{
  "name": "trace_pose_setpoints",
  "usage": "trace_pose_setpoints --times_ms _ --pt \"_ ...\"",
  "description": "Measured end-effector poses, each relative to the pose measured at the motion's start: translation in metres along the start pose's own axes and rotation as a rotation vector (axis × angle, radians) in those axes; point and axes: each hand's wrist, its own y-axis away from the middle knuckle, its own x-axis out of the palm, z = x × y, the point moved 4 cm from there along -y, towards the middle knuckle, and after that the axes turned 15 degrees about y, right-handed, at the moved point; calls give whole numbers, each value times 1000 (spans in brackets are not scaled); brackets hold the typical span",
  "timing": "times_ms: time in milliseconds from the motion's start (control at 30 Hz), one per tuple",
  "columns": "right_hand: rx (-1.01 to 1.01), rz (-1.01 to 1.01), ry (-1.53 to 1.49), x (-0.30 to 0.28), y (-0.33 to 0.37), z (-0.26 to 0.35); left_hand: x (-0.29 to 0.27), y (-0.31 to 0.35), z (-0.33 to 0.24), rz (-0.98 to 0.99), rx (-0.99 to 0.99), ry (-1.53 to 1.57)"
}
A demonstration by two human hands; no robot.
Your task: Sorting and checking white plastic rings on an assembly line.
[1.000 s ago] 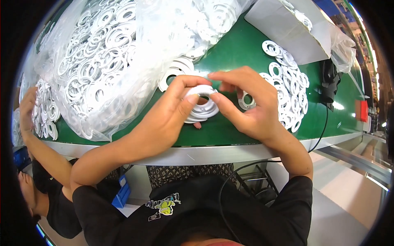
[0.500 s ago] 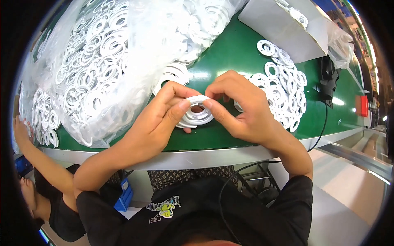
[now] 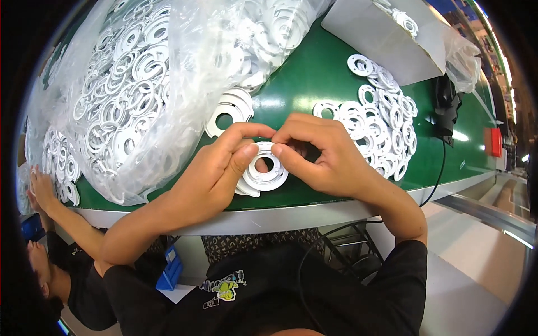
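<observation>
The person's black T-shirt bears a chest print: pale, tilted lettering beside a green cartoon figure, plus a small white-outlined box with tiny marks inside. The dark trousers carry repeated tan emblems, too small to make out singly.

Looks like a factory or workshop floor to me, going by the long green worktop with a metal edge, the big clear bag stuffed with look-alike white rings, the loose pile of them, and a co-worker right alongside.
</observation>
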Motion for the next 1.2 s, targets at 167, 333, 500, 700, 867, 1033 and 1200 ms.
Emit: trace_pose_setpoints --times_ms 167,333,500,700,867,1033,1200 --pt "22 171 33 3 1 -3 3 -2 -2 65 32 -94" --pt "-9 115 47 3 0 1 0 -2 -9 98 -141 -108" --pt "35 63 4 4 0 1 -2 -2 -7 49 -26 -147" --pt "205 -221 -264 -4 4 -9 -19 -7 -1 -225 142 419" --pt "9 -79 -133 -7 -2 -3 -16 -1 -6 -214 195 377" --pt "62 -23 -139 1 0 -3 -9 -3 -13 -58 218 -91" --pt "97 -2 -70 5 1 -2 -3 -3 -9 -58 253 -163"
